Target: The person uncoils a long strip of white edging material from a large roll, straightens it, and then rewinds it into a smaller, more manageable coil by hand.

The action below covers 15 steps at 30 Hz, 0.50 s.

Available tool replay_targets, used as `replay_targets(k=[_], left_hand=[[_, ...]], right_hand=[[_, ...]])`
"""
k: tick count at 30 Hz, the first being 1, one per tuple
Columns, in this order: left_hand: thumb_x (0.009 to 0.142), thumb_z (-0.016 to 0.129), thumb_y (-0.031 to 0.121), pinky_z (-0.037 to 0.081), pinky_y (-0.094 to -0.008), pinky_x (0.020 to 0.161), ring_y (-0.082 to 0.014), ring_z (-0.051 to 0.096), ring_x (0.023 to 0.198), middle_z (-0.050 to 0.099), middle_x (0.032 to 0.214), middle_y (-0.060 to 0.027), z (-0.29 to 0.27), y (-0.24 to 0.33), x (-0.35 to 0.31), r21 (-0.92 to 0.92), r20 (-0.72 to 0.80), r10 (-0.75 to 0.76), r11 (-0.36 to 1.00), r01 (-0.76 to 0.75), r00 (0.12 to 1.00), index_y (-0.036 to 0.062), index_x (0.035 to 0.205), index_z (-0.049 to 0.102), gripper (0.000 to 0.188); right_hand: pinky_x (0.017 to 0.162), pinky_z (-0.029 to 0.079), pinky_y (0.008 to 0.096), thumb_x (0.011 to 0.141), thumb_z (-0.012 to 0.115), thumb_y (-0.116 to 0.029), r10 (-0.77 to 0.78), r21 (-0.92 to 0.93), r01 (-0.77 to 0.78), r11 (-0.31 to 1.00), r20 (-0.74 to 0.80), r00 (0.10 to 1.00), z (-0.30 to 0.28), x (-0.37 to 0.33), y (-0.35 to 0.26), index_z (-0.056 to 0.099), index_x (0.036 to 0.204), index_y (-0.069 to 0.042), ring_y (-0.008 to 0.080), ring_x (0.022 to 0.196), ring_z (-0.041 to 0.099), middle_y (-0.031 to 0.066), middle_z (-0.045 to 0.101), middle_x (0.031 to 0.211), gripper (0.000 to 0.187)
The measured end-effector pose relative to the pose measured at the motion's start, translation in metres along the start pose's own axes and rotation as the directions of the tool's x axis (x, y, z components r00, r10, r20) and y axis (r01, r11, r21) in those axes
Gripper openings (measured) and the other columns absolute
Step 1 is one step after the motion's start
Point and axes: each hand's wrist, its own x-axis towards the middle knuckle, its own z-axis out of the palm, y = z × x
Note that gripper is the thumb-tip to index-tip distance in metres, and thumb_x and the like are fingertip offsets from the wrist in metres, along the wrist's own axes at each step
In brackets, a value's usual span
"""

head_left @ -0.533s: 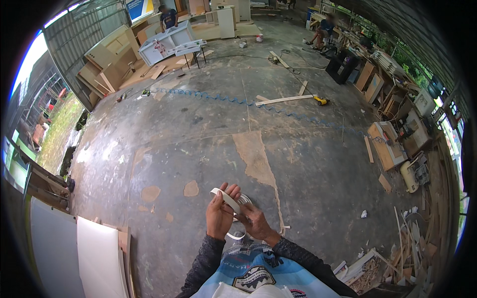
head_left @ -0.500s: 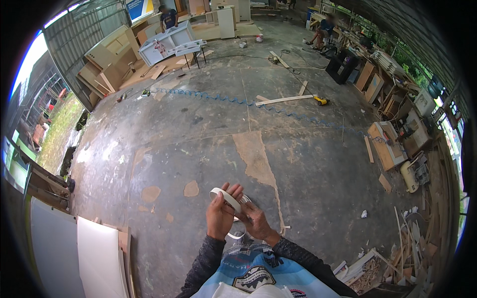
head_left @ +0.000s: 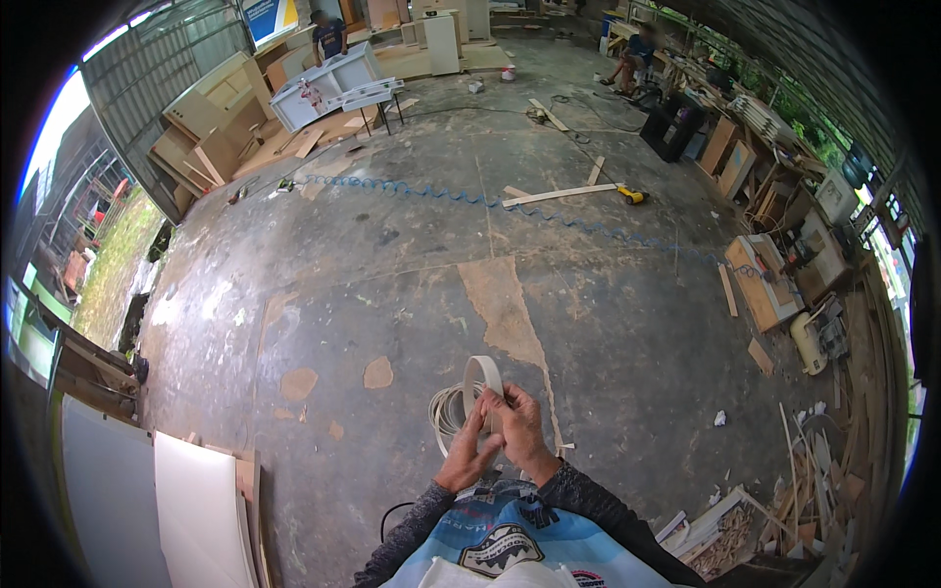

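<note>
A coil of thin off-white band [head_left: 448, 419], looking like edge-banding strip, spreads in several loose loops just left of my hands. One broader turn of it stands upright above my fingers. My right hand [head_left: 521, 428] is closed on this upright turn, its fingers curled over the band. Close against it, my left hand [head_left: 470, 453] has its fingers pressed to the strip, where the loops pass behind them, with the thumb toward the right palm. Part of the strip is hidden between the two hands. Both hands are in front of my body, above the concrete floor.
A blue coiled air hose [head_left: 412, 189] crosses the floor ahead, near a yellow drill [head_left: 632, 196] and wooden strips. White panels [head_left: 196, 510] lean at the left; wood scraps [head_left: 730, 539] lie at the right. Two people are farther back, one beside a white cabinet [head_left: 328, 86].
The band has turned in my hands: its loops now fan out to the left and one turn stands upright. My left hand has dropped lower; my right hand has risen onto the upright turn.
</note>
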Motion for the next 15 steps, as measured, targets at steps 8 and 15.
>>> replay_targets(k=[8, 15], left_hand=[[0.103, 0.048, 0.031, 0.047, -0.038, 0.061, -0.0254, 0.06, 0.063, 0.066, 0.085, -0.0175, 0.007, -0.001, 0.003, -0.058, 0.017, -0.286, 0.956, 0.286, 0.958, -0.0021, 0.131, 0.044, 0.043], [0.101, 0.049, 0.023, 0.045, -0.0402, 0.06, -0.0305, 0.059, 0.062, 0.059, 0.071, -0.0173, -0.028, 0.024, 0.011, 0.043, 0.288, -0.241, 0.97, 0.239, 0.927, -0.003, 0.1, 0.056, 0.027]], right_hand=[[0.066, 0.046, 0.0241, 0.097, 0.061, -0.026, 0.106, 0.022, -0.106, 0.994, -0.004, 0.994, -0.02, 0.009, -0.006, 0.062, 0.1, -0.005, 0.0109, 0.073, 0.058, 0.0024, 0.061, 0.085, 0.021], [0.075, 0.049, 0.0427, 0.091, 0.062, -0.033, -0.597, -0.69, 0.721, 0.061, 0.553, 0.581, -0.039, 0.007, -0.045, 0.065, 0.103, -0.003, 0.0306, 0.096, 0.06, 0.0143, 0.064, 0.101, 0.032]])
